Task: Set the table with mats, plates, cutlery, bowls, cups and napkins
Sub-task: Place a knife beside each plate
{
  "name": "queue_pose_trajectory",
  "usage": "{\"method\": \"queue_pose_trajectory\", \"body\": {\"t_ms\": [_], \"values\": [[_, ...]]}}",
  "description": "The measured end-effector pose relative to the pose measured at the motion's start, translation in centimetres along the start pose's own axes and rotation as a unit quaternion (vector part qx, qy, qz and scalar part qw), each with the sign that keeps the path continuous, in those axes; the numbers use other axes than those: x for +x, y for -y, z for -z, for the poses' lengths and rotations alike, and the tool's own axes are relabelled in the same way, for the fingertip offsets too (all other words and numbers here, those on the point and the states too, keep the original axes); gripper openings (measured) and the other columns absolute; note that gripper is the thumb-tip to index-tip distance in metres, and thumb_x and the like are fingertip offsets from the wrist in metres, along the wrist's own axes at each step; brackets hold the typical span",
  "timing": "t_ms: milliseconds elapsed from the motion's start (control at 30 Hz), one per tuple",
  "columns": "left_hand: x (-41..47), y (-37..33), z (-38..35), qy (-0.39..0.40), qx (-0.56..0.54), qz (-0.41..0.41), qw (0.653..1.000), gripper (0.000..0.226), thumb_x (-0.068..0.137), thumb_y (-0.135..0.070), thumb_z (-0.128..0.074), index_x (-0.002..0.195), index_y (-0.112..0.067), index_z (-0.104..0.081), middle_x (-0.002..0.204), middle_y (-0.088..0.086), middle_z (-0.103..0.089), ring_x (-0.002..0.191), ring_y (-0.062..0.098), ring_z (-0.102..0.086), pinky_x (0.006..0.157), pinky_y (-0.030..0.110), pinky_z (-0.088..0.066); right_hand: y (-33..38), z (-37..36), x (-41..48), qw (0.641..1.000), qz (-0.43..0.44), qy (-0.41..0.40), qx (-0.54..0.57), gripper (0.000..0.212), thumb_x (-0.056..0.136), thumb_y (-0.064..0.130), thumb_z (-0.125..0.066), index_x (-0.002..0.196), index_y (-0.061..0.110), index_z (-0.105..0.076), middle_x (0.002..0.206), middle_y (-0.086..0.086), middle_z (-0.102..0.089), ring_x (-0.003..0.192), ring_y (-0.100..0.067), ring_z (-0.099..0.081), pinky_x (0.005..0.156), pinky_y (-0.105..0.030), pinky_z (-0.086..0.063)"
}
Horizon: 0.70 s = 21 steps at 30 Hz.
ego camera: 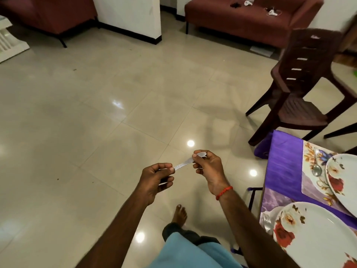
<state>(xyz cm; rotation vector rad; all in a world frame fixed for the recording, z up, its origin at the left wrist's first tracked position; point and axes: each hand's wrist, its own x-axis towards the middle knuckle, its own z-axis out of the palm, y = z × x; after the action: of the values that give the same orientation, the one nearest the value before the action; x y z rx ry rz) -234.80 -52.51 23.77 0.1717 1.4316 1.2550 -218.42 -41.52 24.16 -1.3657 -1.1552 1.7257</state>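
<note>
1. Tiled floor (96, 93) of a living room, glossy, with a maroon sofa (251, 20) at the far wall and a dark chair (301, 93) near the counter. You stand on it, near the counter's corner.
2. Counter (284, 167), right edge of view, purple cloth. The far plate (345, 178) sits on a floral mat (311, 182), with a laid spoon (316, 169) just beside it on its left. The near plate (316, 233) has a fork (267, 221) just beside it on its left.
3. Steel utensil (185, 163), held roughly level over the floor between both hands, clear of the counter. Its rounded end suggests a spoon, though this isn't certain.
4. Left hand (156, 180): fingers (171, 168) curled, thumb and forefinger pinching the handle end.
5. Right hand (208, 169): fingers (195, 155) curled around the rounded end.
6. Judgement: you appear to grip both ends in order to check or turn the piece before laying it beside a plate. Plates and some cutlery are down. Bowls, cups and napkins don't show on the visible corner.
</note>
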Motion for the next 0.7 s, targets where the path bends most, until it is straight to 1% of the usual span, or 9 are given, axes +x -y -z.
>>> {"method": "queue_pose_trajectory", "body": {"t_ms": [233, 400, 700], "values": [[7.5, -6.1, -3.2, 0.031, 0.049, -0.001, 0.998, 0.021, 0.085, -0.002, -0.079, 0.105, -0.004, -0.074, 0.084, 0.011, -0.071, 0.072, 0.022, -0.068, 0.075, 0.036, -0.062, 2.8, -0.3, 7.7, 0.999, 0.004, -0.044, 0.027, 0.007, 0.093, 0.013, -0.070, 0.099, 0.013, -0.071, 0.079, 0.001, -0.071, 0.068, -0.015, -0.062, 0.062, -0.029, -0.050], [12.3, -9.6, -6.5, 0.046, 0.060, 0.002, 0.997, 0.024, 0.084, 0.003, -0.077, 0.107, -0.004, -0.073, 0.085, 0.013, -0.070, 0.073, 0.023, -0.069, 0.079, 0.037, -0.062, 5.2, 1.2, 12.2, 0.997, 0.017, -0.065, 0.047, 0.010, 0.091, 0.014, -0.072, 0.101, 0.013, -0.072, 0.080, 0.001, -0.071, 0.067, -0.013, -0.063, 0.061, -0.028, -0.049], [19.6, -13.3, -13.5, 0.117, 0.105, 0.027, 0.987, 0.023, 0.086, 0.006, -0.074, 0.107, -0.004, -0.072, 0.088, 0.013, -0.074, 0.077, 0.024, -0.073, 0.082, 0.038, -0.064, 7.3, 5.9, 16.8, 0.984, 0.010, -0.166, 0.061, 0.012, 0.089, 0.017, -0.075, 0.101, 0.015, -0.074, 0.082, 0.000, -0.072, 0.071, -0.012, -0.064, 0.063, -0.027, -0.051]]}}
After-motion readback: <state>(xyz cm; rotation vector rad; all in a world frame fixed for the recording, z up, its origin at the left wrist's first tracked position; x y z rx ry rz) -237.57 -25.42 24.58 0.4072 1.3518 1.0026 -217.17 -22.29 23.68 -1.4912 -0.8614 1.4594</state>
